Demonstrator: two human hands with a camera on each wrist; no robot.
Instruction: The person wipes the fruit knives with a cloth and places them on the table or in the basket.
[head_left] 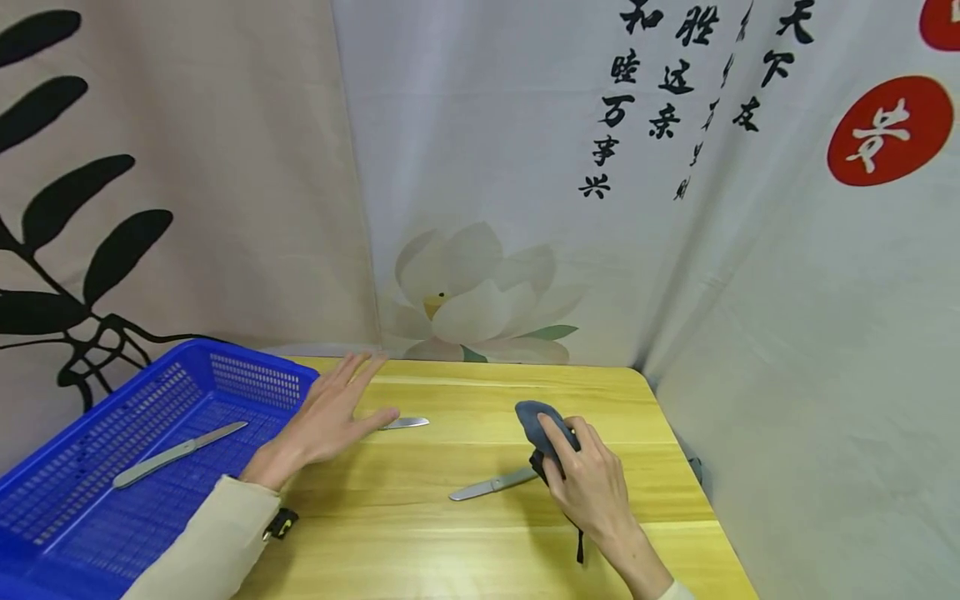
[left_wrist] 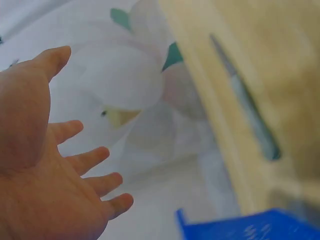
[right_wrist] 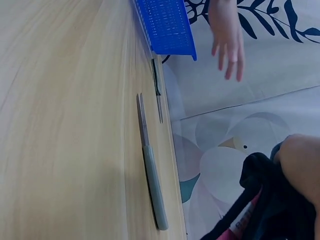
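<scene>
My left hand (head_left: 330,417) is raised over the table beside the basket's right end, fingers spread, holding nothing; the left wrist view shows its palm (left_wrist: 45,160) bare. My right hand (head_left: 592,483) grips a blue-grey, soft-looking item (head_left: 536,421) with a black strap, above the table. In the right wrist view the item appears as dark cloth (right_wrist: 275,195) with a pinkish patch; its kind is unclear. A grey-handled knife (head_left: 480,488) lies below and left of the right hand, its handle end hidden. A second knife (head_left: 408,423) lies partly behind the left hand.
A blue plastic basket (head_left: 258,379) stands at the left, with another grey-handled knife (head_left: 176,454) inside. The wooden table (head_left: 390,542) ends at the back against a printed cloth (head_left: 487,167). More cloth hangs along the right side.
</scene>
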